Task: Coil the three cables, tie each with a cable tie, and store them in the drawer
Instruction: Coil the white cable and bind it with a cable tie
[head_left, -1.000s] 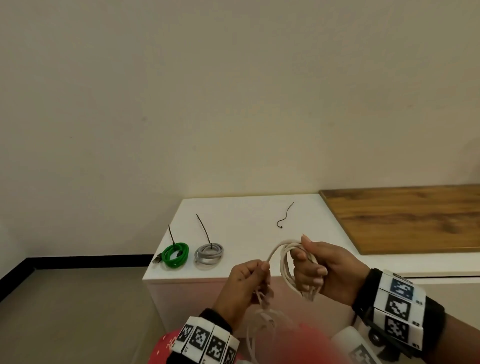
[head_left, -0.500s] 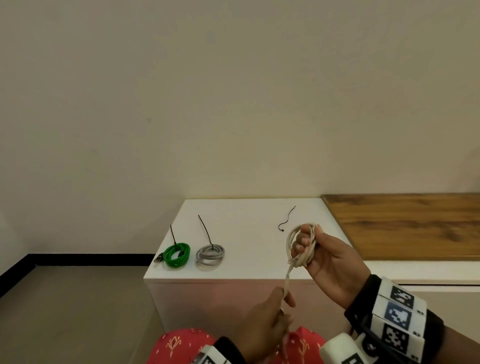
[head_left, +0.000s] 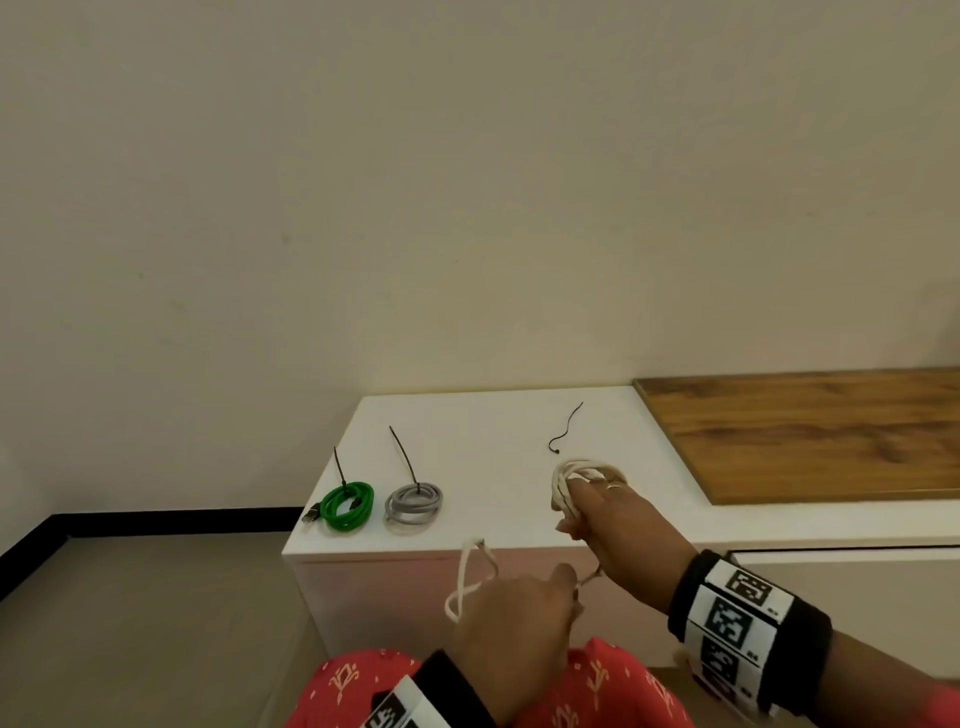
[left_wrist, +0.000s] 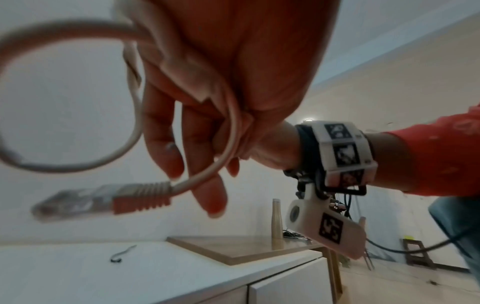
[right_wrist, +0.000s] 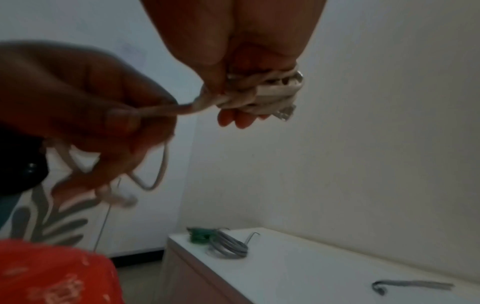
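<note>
My right hand (head_left: 587, 506) grips a coil of white cable (head_left: 582, 475) above the white cabinet top (head_left: 483, 457); the same coil (right_wrist: 262, 94) shows wound over its fingers in the right wrist view. My left hand (head_left: 519, 613) pinches the cable's loose end below the cabinet edge, and a free loop (head_left: 467, 577) hangs from it. The cable's plug (left_wrist: 103, 200) dangles by the left fingers. A green coil (head_left: 347, 505) and a grey coil (head_left: 414, 506), each with a black tie, lie at the cabinet's left front. One loose black cable tie (head_left: 563, 431) lies behind the right hand.
A wooden top (head_left: 810, 431) adjoins the white cabinet on the right. A drawer front (head_left: 852, 571) sits under the right section, shut. Grey floor (head_left: 130, 623) and a black skirting board lie to the left. My red patterned clothing (head_left: 597, 686) fills the bottom edge.
My right hand turned palm down and lowered with the coil toward the cabinet top. My left hand first dropped along the cable, and now holds the end with a loop hanging.
</note>
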